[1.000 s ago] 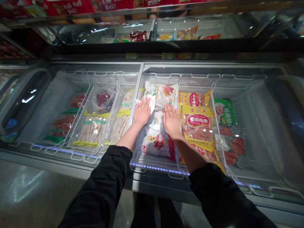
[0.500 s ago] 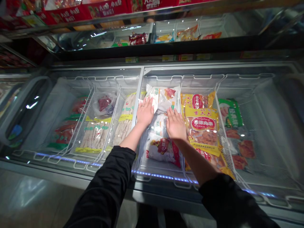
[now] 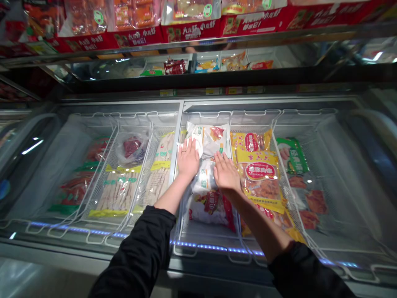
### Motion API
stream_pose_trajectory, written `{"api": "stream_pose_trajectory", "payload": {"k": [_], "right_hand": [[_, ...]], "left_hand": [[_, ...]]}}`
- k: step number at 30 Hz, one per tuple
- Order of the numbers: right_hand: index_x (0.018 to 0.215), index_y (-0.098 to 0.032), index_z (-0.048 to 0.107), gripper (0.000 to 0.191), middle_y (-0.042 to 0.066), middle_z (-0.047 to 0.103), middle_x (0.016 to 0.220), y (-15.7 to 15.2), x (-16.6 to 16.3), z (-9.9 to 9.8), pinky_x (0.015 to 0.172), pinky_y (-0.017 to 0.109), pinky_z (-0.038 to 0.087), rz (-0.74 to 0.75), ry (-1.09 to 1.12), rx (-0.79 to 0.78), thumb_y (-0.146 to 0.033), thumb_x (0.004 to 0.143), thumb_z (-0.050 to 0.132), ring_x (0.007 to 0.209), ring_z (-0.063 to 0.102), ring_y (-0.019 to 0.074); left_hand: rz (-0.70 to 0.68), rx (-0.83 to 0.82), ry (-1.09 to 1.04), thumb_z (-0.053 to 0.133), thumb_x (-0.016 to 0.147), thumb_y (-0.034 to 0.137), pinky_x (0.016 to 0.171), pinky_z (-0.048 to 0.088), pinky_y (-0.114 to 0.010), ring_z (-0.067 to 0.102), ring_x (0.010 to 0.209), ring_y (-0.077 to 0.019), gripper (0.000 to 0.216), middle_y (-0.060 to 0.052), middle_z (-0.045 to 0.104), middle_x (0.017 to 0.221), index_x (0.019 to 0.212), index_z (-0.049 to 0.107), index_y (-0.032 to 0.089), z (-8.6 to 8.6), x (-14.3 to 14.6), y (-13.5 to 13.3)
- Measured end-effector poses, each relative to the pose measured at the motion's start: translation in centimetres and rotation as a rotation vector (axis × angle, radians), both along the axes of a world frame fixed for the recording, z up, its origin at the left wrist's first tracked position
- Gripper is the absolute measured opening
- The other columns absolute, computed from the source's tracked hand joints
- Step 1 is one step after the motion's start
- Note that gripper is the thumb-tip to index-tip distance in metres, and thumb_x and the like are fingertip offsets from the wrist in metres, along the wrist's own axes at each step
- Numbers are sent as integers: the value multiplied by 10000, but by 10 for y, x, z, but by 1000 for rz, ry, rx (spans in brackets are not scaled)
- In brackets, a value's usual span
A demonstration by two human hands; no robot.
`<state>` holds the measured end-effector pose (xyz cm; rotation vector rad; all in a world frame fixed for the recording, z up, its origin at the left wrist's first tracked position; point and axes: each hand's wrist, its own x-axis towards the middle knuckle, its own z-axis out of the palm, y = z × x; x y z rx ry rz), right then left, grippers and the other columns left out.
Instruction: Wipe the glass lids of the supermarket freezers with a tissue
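Both of my hands reach into an open chest freezer. My left hand [image 3: 187,159] lies flat, fingers stretched, on the left part of a white frozen-food bag [image 3: 212,138] at the back of a wire basket [image 3: 204,248]. My right hand [image 3: 226,174] rests palm down, fingers extended, on the front edge of that bag and a second white bag [image 3: 205,179] beneath. A third white bag with a red label [image 3: 214,205] lies nearer to me in the same basket.
Yellow bags of meat [image 3: 259,165] fill the basket to the right, green-labelled packs [image 3: 293,155] lie further right. Pale sliced-meat packs [image 3: 119,188] and a clear bag of red meat [image 3: 132,145] sit in left baskets. Red boxes [image 3: 189,29] line the shelf above the freezer.
The view tilted up, so the freezer sits lower in frame and the shelf above shows. Both hands stay on the white bags, with the right hand shifted slightly toward me.
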<state>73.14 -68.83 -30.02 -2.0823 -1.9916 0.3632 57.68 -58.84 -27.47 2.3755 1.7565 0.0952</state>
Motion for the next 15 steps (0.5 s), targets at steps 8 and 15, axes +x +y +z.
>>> {"api": "stream_pose_trajectory", "payload": {"k": [8, 15], "right_hand": [[1709, -58, 358, 657, 119, 340, 1792, 92, 24, 11, 1388, 505, 238, -20, -2, -11, -320, 1113, 276, 1684, 270, 274], [1729, -107, 331, 660, 86, 333, 1797, 118, 41, 2, 1388, 520, 237, -16, -34, -50, -324, 1109, 271, 1683, 273, 268]], "left_hand": [[-262, -71, -14, 302, 1124, 312, 1401, 207, -411, 254, 1689, -182, 605, 38, 314, 1798, 1724, 355, 250, 2, 11, 40], [-52, 12, 10, 292, 1122, 311, 1400, 222, -464, 242, 1696, -242, 619, -7, 306, 1803, 1727, 344, 189, -3, 17, 16]]}}
